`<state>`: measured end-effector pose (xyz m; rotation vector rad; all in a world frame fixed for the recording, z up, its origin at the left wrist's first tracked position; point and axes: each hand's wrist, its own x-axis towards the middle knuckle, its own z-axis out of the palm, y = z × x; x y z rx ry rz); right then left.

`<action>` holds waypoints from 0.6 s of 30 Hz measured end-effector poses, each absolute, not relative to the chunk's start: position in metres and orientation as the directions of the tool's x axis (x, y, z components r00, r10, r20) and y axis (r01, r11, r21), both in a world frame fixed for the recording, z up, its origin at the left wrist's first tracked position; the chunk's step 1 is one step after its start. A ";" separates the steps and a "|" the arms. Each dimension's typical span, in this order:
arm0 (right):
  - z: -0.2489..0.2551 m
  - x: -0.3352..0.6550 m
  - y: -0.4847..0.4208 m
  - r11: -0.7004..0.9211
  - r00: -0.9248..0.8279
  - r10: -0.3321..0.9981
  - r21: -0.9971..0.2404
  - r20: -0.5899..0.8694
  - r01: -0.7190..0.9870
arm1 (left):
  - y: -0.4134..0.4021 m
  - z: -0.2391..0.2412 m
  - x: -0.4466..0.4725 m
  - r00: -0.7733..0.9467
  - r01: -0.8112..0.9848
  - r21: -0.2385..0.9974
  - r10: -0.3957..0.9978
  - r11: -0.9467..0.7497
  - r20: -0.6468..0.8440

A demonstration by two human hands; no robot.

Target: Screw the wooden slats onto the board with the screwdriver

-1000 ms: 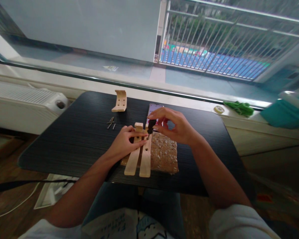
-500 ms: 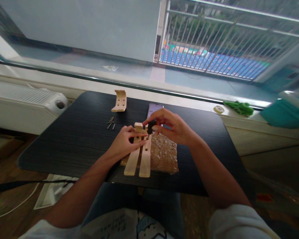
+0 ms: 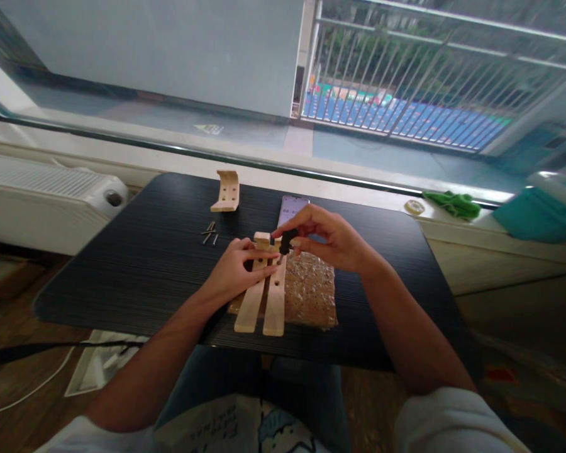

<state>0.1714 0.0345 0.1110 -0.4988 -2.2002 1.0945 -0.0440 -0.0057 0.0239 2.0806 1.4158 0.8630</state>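
Note:
Two light wooden slats [image 3: 263, 301] lie side by side on a brown padded sheet [image 3: 310, 294] near the front of the black table [image 3: 136, 264]. My left hand [image 3: 233, 269] presses down on the slats' far end, fingers closed over the wood. My right hand [image 3: 327, 238] pinches a small black-handled screwdriver [image 3: 285, 240], its tip down at the far end of the right slat. A phone [image 3: 292, 208] lies just beyond my right hand.
A short curved wooden piece [image 3: 227, 191] stands at the table's far side, with several loose screws [image 3: 210, 233] in front of it. A radiator [image 3: 47, 192] is on the left, a window sill with a green cloth [image 3: 453, 204] on the right.
My right hand's fingers have curled in and turned on the screwdriver handle. The left hand and the slats have stayed where they were.

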 end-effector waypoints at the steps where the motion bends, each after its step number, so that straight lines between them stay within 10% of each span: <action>1: 0.112 0.172 0.035 0.609 -0.726 0.581 -0.789 0.368 0.088 | -0.006 0.024 -0.044 0.268 0.634 0.688 0.935 -0.352 0.232; 18: 0.112 0.172 0.034 0.753 -0.636 0.604 -0.604 0.480 0.260 | -0.006 0.025 -0.043 0.262 0.629 0.696 0.938 -0.346 0.229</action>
